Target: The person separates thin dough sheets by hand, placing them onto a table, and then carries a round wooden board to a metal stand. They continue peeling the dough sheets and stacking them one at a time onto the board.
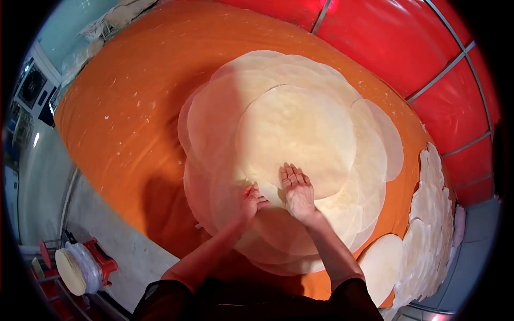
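A broad pile of thin, pale round flatbreads (pixel 369 160) lies overlapping on an orange cloth. On top of it rests one large round flatbread (pixel 300 128), its near edge close to my hands. My right hand (pixel 298 193) is at that near edge, fingers stretched out and side by side. A little to its left, my left hand (pixel 252 200) hovers over the pile with its fingers loosely bent and apart, nothing visible in them. Shadow covers the left part of the pile and my left forearm.
The orange cloth (pixel 128 107) spreads under the pile, dotted with pale crumbs. More flatbreads (pixel 428 224) overlap along the right edge, with a single round one (pixel 382 267) nearer me. At lower left, a stack of rounds (pixel 70 272) in clear plastic sits by a red stool (pixel 101 262).
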The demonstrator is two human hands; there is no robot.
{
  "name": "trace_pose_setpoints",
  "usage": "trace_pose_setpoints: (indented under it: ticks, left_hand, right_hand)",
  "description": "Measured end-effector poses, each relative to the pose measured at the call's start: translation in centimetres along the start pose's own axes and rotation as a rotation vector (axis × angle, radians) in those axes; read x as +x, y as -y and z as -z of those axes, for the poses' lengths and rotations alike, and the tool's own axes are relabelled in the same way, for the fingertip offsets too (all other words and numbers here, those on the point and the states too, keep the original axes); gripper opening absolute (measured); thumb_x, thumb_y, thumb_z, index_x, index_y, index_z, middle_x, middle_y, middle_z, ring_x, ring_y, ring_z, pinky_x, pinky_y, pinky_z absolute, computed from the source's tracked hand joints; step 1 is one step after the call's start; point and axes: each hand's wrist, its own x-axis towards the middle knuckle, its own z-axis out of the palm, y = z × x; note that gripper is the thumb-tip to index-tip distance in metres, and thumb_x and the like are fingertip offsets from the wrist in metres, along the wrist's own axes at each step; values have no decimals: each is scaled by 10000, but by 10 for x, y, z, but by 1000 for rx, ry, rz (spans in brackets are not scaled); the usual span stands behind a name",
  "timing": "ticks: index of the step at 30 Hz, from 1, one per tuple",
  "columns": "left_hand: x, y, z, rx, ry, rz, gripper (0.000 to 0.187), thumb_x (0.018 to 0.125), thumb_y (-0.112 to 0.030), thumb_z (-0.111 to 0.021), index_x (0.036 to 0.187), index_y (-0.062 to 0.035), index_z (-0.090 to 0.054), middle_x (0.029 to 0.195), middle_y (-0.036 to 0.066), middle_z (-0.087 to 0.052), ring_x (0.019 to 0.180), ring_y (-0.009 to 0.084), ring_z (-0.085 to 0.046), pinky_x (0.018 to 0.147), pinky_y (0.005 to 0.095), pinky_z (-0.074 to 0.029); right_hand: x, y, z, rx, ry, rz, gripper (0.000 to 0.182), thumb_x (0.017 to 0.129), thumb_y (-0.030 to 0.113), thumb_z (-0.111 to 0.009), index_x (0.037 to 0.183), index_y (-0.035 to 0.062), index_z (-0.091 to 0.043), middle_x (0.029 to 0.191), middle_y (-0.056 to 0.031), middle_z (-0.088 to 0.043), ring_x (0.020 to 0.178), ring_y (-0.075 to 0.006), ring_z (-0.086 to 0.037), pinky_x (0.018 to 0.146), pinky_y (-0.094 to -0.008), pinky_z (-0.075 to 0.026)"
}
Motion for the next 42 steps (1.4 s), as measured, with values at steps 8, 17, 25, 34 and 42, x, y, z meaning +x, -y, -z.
trace_pose_setpoints:
  ticks: [8,17,25,34,42]
  left_hand:
    - [-4,-2,-5,-9,13,-75,427,878,-309,-419,1064,74,-389,917,214,-498,823,288,-553,705,369,-497]
    - [-4,-14,-10,55,123,-103,297,858,-253,-476,1017,-3,-499,891,99,-553,751,150,-548,649,260,-462]
    - [-28,-30,27,682,-189,-228,352,675,-103,-645,968,19,-492,791,59,-498,678,125,-503,592,248,-439]
    - [-54,-33,18,94,182,423,252,781,-81,-515,999,30,-456,924,123,-558,848,222,-558,732,325,-477]
    - [-64,-11,2,159,157,254,203,806,-101,-508,988,-11,-502,945,118,-565,854,228,-566,739,373,-480]
  right_hand:
    - [-19,26,4,206,54,-203,495,659,73,-556,1130,-26,-442,1208,-205,-407,1120,-320,-402,921,-418,-317]
    - [-11,21,-13,282,-47,-79,480,737,92,-523,1170,-62,-383,1158,-220,-436,1049,-341,-449,878,-386,-366]
    - [4,-9,82,81,55,-14,508,664,-13,-448,1164,-75,-382,1045,-223,-511,932,-301,-526,764,-353,-458]
    - [-114,49,9,45,-110,-167,369,737,44,-446,1102,5,-483,1090,-185,-512,993,-330,-507,817,-388,-428]
    - [-152,65,31,163,-109,-297,338,748,44,-430,1074,-16,-494,1128,-192,-490,1041,-332,-482,844,-401,-403]
